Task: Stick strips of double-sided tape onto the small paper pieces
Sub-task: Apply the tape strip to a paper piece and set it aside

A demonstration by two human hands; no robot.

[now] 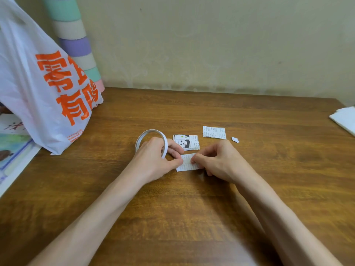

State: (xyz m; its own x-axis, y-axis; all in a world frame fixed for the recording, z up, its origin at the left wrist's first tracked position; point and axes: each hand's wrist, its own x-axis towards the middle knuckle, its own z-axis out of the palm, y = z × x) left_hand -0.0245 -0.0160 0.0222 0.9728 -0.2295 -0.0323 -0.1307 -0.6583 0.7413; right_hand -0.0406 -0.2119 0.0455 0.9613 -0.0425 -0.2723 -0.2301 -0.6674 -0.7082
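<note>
My left hand (155,158) grips a thin white ring of double-sided tape (151,132), fingers curled through it, with the thumb tip on the left edge of a small printed paper piece (186,164) lying on the wooden table (249,179). My right hand (217,160) has its fingertips curled onto that paper's right part, pinching at its upper edge. A small stack of paper pieces with a panda picture (187,142) lies just behind. Another printed paper piece (214,132) lies farther back right.
A white plastic bag with orange characters (44,89) stands at the left, with striped rolls (75,41) behind it against the wall. Books (13,146) lie at the left edge. White sheets (343,118) sit at the right edge. A tiny paper scrap (235,139) lies near the pieces.
</note>
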